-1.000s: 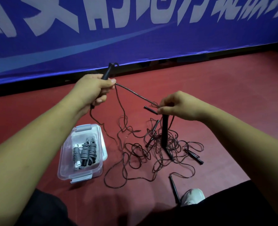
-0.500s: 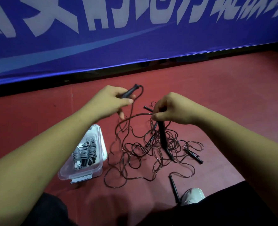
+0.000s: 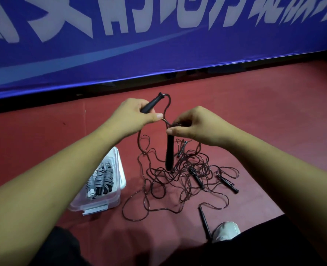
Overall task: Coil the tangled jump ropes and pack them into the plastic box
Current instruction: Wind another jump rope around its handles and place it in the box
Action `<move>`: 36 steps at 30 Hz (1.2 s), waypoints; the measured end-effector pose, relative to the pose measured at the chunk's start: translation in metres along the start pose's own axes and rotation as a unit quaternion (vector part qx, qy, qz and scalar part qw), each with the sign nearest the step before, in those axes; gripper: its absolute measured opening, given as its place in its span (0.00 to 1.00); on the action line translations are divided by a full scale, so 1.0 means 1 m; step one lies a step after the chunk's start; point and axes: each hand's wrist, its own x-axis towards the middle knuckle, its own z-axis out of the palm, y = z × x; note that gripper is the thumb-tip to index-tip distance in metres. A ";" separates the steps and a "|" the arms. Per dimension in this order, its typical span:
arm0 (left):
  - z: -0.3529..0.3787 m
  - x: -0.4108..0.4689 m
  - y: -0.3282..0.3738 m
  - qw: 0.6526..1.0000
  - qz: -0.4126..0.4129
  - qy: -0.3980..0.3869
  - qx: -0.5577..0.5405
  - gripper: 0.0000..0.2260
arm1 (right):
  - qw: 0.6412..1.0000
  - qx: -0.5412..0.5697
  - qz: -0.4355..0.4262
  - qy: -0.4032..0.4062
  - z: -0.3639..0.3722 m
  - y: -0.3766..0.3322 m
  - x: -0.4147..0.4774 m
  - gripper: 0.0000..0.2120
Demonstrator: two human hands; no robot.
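My left hand [image 3: 133,117] grips a black jump-rope handle [image 3: 152,103] that points up and to the right, its cord looping down from the tip. Close beside it, my right hand [image 3: 194,126] pinches the top of a second black handle [image 3: 169,153], which hangs straight down, together with a bit of cord. Below them a tangle of thin dark ropes [image 3: 178,181] lies on the red floor, with more black handles [image 3: 227,184] among it. The clear plastic box [image 3: 118,189] stands at the left and holds coiled grey and black ropes [image 3: 101,181].
A blue banner with white lettering [image 3: 158,45] runs along the back of the red floor [image 3: 274,112]. One loose handle [image 3: 204,222] lies near my white shoe [image 3: 226,230]. My dark-trousered legs fill the bottom edge.
My left hand has come down and right from high up, bringing its handle close to my right hand. The once taut cord between them now hangs slack in loops.
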 end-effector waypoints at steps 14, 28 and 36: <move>-0.008 0.006 -0.015 0.991 -0.088 0.046 -0.091 0.12 | 0.999 -0.015 0.041 -0.012 -0.001 0.023 -0.004 0.05; -0.020 0.007 -0.011 0.958 -0.083 0.036 -0.273 0.13 | 0.996 -0.004 0.087 -0.004 -0.016 0.053 0.000 0.08; -0.045 0.017 -0.028 0.982 -0.091 0.109 -0.124 0.10 | 0.985 0.146 0.064 0.070 -0.026 0.055 -0.004 0.08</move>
